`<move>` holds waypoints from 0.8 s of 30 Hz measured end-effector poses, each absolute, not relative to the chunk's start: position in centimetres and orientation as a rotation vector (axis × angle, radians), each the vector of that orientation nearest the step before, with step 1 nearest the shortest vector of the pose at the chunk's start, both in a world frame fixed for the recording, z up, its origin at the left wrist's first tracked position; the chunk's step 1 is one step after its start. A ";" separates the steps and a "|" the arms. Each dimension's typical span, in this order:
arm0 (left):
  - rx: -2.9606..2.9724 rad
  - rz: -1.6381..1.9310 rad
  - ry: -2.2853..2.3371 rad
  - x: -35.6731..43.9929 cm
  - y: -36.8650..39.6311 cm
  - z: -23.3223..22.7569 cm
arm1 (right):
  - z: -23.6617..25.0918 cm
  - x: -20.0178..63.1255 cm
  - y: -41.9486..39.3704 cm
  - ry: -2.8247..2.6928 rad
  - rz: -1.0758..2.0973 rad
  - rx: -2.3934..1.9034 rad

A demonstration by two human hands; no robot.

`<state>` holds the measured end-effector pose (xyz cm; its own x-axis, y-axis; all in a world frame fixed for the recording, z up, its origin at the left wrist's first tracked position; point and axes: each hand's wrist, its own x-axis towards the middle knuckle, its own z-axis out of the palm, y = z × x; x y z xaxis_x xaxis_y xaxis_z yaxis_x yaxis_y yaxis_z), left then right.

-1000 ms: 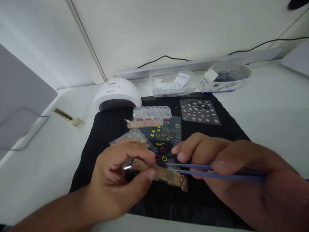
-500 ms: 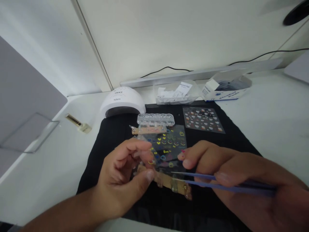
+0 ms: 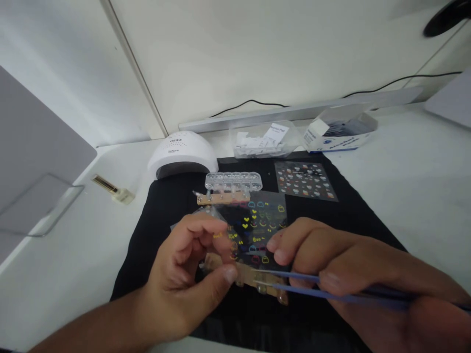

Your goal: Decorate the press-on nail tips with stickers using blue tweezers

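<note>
Left hand [image 3: 184,279] curled over the near edge of a black mat [image 3: 353,220], thumb and fingers pinched on one end of a tan strip [image 3: 257,283] carrying clear nail tips, strip slanting down toward the right just above the mat. Right hand [image 3: 353,274] coming in from the near right, fingers pressed together around blue tweezers [image 3: 316,287], tweezer tips lying on the strip near its middle; whether the tips grip anything, too small to tell. Just beyond both hands, a clear sticker sheet [image 3: 259,220] with yellow, blue and pink figures, flat on the mat, its near edge hidden behind the fingers. Farther back, a second tan strip [image 3: 221,198] lying crosswise, and touching its far side a clear box [image 3: 233,181] with a row of small compartments. To the far right on the mat, a second sticker sheet [image 3: 304,180] with small red and white figures. Off the mat at the far left corner, a white domed nail lamp [image 3: 182,153]; left of it on the white table [image 3: 405,171], a small glass bottle [image 3: 113,189] lying on its side. Along the far edge, a clear tub [image 3: 263,139] of white packets and, right of it, an open white and blue carton [image 3: 340,133]. Black cable [image 3: 250,103] running along the wall behind.
</note>
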<state>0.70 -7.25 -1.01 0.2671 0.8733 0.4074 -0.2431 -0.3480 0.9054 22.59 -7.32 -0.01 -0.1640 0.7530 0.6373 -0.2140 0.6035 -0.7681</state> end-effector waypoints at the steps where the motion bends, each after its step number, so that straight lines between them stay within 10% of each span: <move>1: 1.471 1.312 0.607 0.7 -7.2 -1.0 | 0.0 22.7 -7.3 -1.506 0.912 -0.476; 24: 1.404 1.357 0.664 0.6 -7.0 -0.8 | -0.7 23.2 -7.3 -1.493 0.899 -0.486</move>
